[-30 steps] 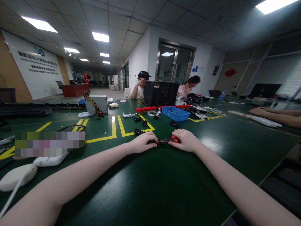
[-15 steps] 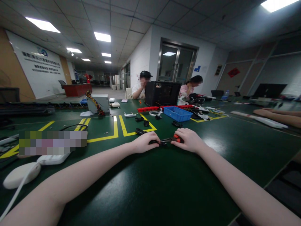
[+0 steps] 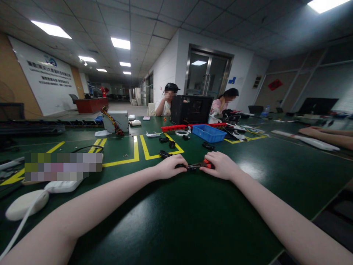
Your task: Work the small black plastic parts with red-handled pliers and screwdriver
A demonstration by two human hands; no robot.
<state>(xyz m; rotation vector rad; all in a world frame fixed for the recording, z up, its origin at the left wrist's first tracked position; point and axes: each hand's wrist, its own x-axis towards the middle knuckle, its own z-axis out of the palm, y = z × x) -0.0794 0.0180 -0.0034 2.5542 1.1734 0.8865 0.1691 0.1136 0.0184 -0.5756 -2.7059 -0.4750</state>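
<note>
My right hand (image 3: 219,165) is closed around the red and black handles of a pair of pliers (image 3: 196,166), whose jaws point left. My left hand (image 3: 171,166) is closed on a small black part (image 3: 180,166), mostly hidden by the fingers; its exact kind does not show. The tips of the pliers meet or nearly touch this part, close to the left fingertips. Just behind the left hand lies a black piece (image 3: 164,154) on the green table (image 3: 176,221). More small black parts (image 3: 171,144) lie farther back, inside a yellow tape outline.
A blue tray (image 3: 209,134) stands behind my hands, with red strips and a black computer case (image 3: 190,109) beyond it. A power supply (image 3: 116,122) with wires sits back left. Two people sit opposite; another person's arms (image 3: 325,133) rest at right.
The pliers' handles have moved slightly and their jaws have turned a little at the black part. Both hands stay in nearly the same place. The person opposite has shifted an arm.
</note>
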